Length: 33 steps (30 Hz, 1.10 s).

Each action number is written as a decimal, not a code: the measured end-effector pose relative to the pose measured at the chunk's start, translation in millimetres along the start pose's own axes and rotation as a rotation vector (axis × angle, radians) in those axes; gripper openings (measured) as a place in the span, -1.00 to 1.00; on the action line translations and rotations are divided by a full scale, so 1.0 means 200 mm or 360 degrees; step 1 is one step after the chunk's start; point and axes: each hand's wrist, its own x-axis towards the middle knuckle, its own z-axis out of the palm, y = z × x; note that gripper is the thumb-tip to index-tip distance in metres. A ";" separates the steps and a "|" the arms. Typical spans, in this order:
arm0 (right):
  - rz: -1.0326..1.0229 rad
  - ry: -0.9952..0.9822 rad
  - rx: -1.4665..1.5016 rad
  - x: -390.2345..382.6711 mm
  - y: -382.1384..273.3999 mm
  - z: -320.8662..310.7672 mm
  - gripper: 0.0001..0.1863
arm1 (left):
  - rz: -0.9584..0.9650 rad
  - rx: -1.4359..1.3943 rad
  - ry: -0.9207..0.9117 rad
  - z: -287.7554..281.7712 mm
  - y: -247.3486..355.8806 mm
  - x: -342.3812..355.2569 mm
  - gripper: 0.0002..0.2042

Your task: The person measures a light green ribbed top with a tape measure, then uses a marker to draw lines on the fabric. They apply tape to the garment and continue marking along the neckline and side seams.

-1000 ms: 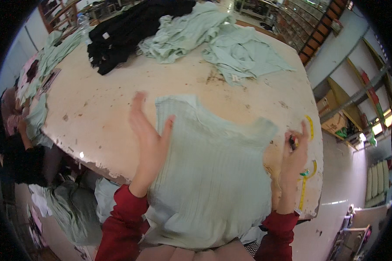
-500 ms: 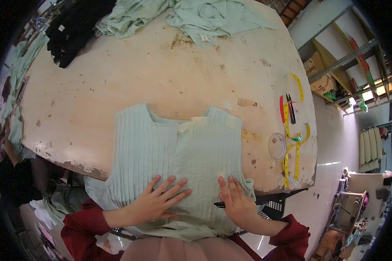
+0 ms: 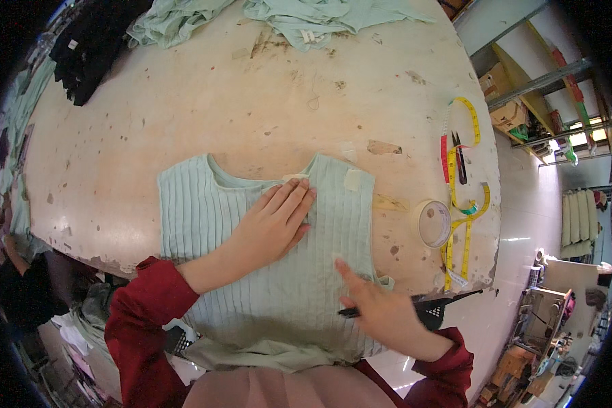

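I see the top (image 3: 272,272) already flat on the bench (image 3: 149,115), under both hands. My left hand (image 3: 272,228) presses it, fingers together; my right hand (image 3: 381,309) points, gripping a dark pen (image 3: 350,312). Hem wrinkles remain.

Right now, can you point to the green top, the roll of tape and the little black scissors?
green top (image 3: 204,217), head view, on its ribbed left chest.
roll of tape (image 3: 434,223), head view, on its flat round face.
little black scissors (image 3: 460,162), head view, on the middle of the blades.
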 end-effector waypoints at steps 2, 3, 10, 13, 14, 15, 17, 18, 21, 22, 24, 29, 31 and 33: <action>-0.0054 0.0132 0.0337 0.06 0.11 -0.14 -0.29 | -0.0024 -0.0090 0.0023 0.02 -0.01 -0.02 -0.40; -0.0080 0.0190 0.0507 0.10 0.15 -0.19 -0.31 | -0.0054 -0.0162 0.0026 0.02 -0.01 -0.02 -0.40; 0.0061 0.0921 0.0553 0.56 0.28 -0.40 -0.81 | -0.0020 -0.0174 0.0062 -0.01 -0.02 0.01 -0.46; 0.0015 0.0667 0.0638 0.75 0.28 -0.40 -0.82 | 0.0000 -0.0166 0.0071 -0.02 -0.03 0.01 -0.47; 0.0003 0.0584 0.0626 0.79 0.28 -0.39 -0.82 | 0.0000 -0.0165 0.0065 -0.02 -0.03 0.01 -0.47; -0.0051 0.0612 0.0504 0.82 0.28 -0.38 -0.81 | 0.0002 -0.0163 0.0061 -0.02 -0.03 0.01 -0.47; -0.0134 0.0674 0.0240 0.86 0.28 -0.36 -0.79 | 0.0008 -0.0154 0.0055 -0.02 -0.03 0.01 -0.47; -0.0147 0.0684 0.0293 0.87 0.29 -0.35 -0.79 | 0.0012 -0.0146 0.0053 -0.02 -0.03 0.01 -0.47; -0.0142 0.0570 0.0415 0.87 0.31 -0.33 -0.77 | 0.0014 -0.0122 0.0060 -0.02 -0.03 0.01 -0.48; -0.0103 0.0442 0.0433 0.88 0.31 -0.32 -0.78 | 0.0014 -0.0112 0.0064 -0.02 -0.03 0.01 -0.48; -0.0104 0.0383 0.0355 0.89 0.31 -0.30 -0.78 | -0.0011 -0.0152 0.0070 -0.02 -0.03 0.01 -0.45; -0.0135 0.0556 0.0176 0.91 0.30 -0.22 -0.76 | -0.0072 -0.0199 0.0030 -0.03 -0.02 0.02 -0.34; -0.0148 0.0584 0.0189 0.90 0.30 -0.21 -0.75 | -0.0049 -0.0093 0.0011 -0.02 -0.03 0.02 -0.31; -0.0110 0.0596 0.0175 0.90 0.30 -0.21 -0.74 | -0.0074 -0.0136 -0.0027 -0.02 -0.03 0.02 -0.28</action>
